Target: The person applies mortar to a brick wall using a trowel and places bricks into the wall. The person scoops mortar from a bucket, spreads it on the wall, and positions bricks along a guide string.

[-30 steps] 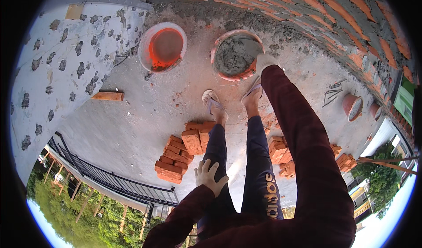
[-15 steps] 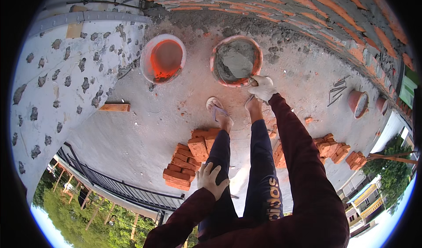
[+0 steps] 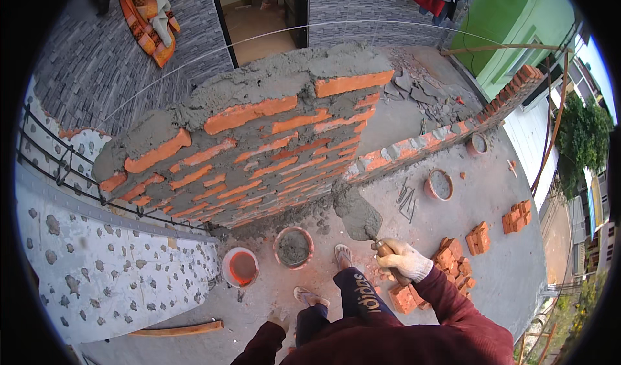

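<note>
My right hand [image 3: 402,261], in a pale glove, is closed round the wooden handle of a trowel [image 3: 385,249]. Wet grey mortar [image 3: 358,215] covers the trowel's blade, held out in front of the brick wall [image 3: 251,114]. Mortar lies thick along the top of that wall, with bricks showing in its face. My left hand [image 3: 279,320] is low beside my left leg, touching nothing that I can make out; its fingers are blurred. A round bucket [image 3: 311,246] with mortar inside stands at the wall's foot.
A pale bucket [image 3: 227,269] with a reddish inside stands left of the mortar. Loose bricks [image 3: 446,258] lie in piles at right, near small mortar pails [image 3: 429,187]. A string [image 3: 362,23] runs above the wall. A wooden plank [image 3: 184,330] lies at lower left.
My right hand has risen from the mortar bucket with the trowel, whose loaded blade now shows. My left hand has come off my thigh. The view has tilted up to the wall.
</note>
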Demonstrator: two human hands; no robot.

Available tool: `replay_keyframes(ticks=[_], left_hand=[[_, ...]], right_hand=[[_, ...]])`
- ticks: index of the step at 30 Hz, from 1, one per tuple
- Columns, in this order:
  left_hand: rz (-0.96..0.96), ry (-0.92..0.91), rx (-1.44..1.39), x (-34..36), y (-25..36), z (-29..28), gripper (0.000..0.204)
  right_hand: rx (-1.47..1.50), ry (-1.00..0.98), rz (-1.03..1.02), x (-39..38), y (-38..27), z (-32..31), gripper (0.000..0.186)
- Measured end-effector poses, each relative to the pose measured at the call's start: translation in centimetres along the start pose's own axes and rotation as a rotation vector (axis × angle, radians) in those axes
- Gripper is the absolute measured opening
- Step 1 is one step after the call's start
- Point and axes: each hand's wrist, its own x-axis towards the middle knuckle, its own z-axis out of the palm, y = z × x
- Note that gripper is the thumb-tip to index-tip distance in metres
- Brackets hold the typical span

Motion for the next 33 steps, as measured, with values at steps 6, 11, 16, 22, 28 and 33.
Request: replay_keyframes(ticks=[6,11,16,22,28,33], left_hand=[[-0.099,0.292,-0.114,0.5,1.0,-8.2,0.066],[-0.151,0.414,-0.464,1.0,5.2,-8.1,0.061],[-0.141,0.498,-0.378,1.3,11.9,-4.2,0.073],[-0.245,0.431,-0.519,0.0,17.7,-1.0,0.086],[-0.404,0.407,-0.552,-0.2,17.3,-1.2,0.082],[-0.29,0.426,-0.498,2.1,17.2,-2.6,0.085]], right_hand=[[0.098,0.245,-0.406,-5.0,-9.6,-7.3,0.046],[0.098,0.285,-0.628,0.1,-17.3,-14.2,0.052],[-0.11,0.271,-0.773,8.7,-22.3,-18.6,0.06],[-0.762,0.648,-1.197,16.7,-20.8,-16.4,0.067],[-0.788,0.652,-1.16,18.6,-18.9,-15.3,0.069],[-0.688,0.579,-1.157,19.6,-15.5,-15.7,0.07]])
